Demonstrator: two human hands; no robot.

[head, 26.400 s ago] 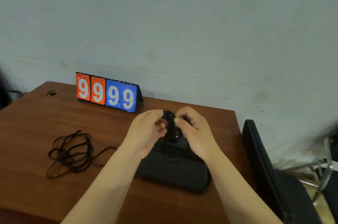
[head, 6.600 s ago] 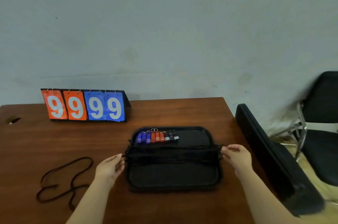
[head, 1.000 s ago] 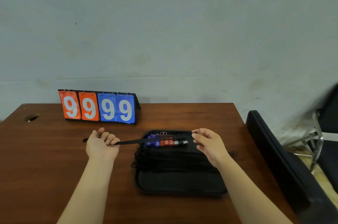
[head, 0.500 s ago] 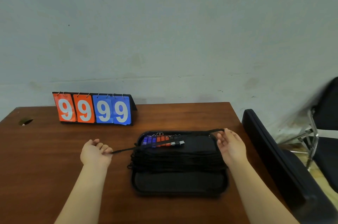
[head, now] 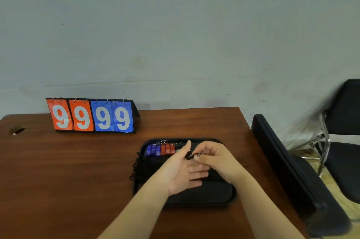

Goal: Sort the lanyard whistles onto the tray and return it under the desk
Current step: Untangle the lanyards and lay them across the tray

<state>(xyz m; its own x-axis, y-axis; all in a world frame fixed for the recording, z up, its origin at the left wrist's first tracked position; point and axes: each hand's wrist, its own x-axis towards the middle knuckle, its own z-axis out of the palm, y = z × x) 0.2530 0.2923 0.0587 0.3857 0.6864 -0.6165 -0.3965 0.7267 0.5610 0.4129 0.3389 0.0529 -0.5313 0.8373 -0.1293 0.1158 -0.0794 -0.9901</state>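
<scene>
Where the black fabric-covered rectangular tray (head: 194, 200) lies flat on the brown wooden desk (head: 68, 170), a row of small plastic whistles (head: 161, 150) runs along its far rim towards the left corner: blue ones, then red, then dark ones partly hidden by a thumb. Metal split rings show at their tops. Black lanyard cords (head: 146, 167) lie bundled across the tray's middle, with loops spilling just over its left rim.

Both hands are above the tray's middle. Left hand (head: 181, 174): palm up, fingers straight and relaxed, gripping nothing. Right hand (head: 218, 159): fingers curled, thumb and fingertips pinching a short black lanyard end (head: 191, 155) with a small clip — held just above the left palm, beside the left thumb. Whether that end touches the left thumb, cannot tell.

Beyond the tray and to its left stands a flip scoreboard (head: 91, 116), with two orange and two blue cards, all reading 9. Far left of the tray, a cable hole (head: 16, 130) in the desk top. Right of the tray, past the desk edge, a long flat black case (head: 288, 164) stands on its edge; further right — a black chair with a chrome frame (head: 346, 141). A pale grey wall (head: 175, 34) stands behind it all.
</scene>
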